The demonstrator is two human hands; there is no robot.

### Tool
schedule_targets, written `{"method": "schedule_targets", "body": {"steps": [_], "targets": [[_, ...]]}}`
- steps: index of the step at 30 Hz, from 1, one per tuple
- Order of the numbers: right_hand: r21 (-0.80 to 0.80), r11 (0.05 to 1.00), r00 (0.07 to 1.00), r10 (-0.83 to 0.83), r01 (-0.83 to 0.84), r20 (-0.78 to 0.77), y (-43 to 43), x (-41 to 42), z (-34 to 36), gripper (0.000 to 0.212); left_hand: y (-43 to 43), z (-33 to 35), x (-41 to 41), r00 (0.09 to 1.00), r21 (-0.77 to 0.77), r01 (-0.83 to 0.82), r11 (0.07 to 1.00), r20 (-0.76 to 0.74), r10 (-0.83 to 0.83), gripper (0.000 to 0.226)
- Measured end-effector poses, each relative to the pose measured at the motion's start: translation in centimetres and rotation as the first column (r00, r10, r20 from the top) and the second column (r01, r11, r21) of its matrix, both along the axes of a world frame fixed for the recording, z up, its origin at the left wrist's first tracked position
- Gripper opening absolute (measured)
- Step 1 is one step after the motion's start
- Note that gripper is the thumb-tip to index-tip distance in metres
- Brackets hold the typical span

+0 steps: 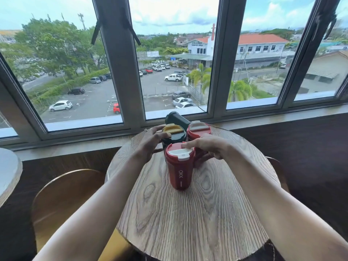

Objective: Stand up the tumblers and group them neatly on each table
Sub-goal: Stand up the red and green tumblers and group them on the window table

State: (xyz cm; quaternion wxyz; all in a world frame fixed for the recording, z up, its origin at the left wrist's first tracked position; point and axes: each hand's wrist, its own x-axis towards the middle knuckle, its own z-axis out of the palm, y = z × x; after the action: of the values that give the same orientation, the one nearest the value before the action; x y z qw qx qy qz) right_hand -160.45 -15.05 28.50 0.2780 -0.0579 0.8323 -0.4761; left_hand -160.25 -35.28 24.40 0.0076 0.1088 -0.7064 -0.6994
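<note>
Several tumblers stand close together at the far side of a round wooden table (pixel 197 213). Nearest is a red tumbler (pixel 179 173) with a white lid, upright. Behind it to the left is a dark green tumbler with a yellow lid (pixel 174 133). Behind to the right is a second red tumbler (pixel 198 129). A dark tumbler (pixel 177 118) lies at the very back, by the window sill. My left hand (pixel 148 145) wraps around the yellow-lidded tumbler. My right hand (pixel 209 148) grips the near red tumbler, fingertips on its lid rim and thumb at its side.
A window sill (pixel 282 117) and a large window run just behind the table. A gold-rimmed chair (pixel 64 200) sits at the left of the table, and another chair's edge (pixel 276 166) shows at the right. A second, pale table (pixel 9 172) is at the far left.
</note>
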Motion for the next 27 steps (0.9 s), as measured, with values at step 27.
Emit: {"method": "schedule_targets", "body": {"steps": [27], "targets": [[0.079, 0.997, 0.824, 0.028, 0.021, -0.566, -0.7, -14.0, 3.7, 0.041, -0.6, 0.8, -2.0, 0.995, -0.289, 0.098, 0.952, 0.034, -0.092, 0.066]]}}
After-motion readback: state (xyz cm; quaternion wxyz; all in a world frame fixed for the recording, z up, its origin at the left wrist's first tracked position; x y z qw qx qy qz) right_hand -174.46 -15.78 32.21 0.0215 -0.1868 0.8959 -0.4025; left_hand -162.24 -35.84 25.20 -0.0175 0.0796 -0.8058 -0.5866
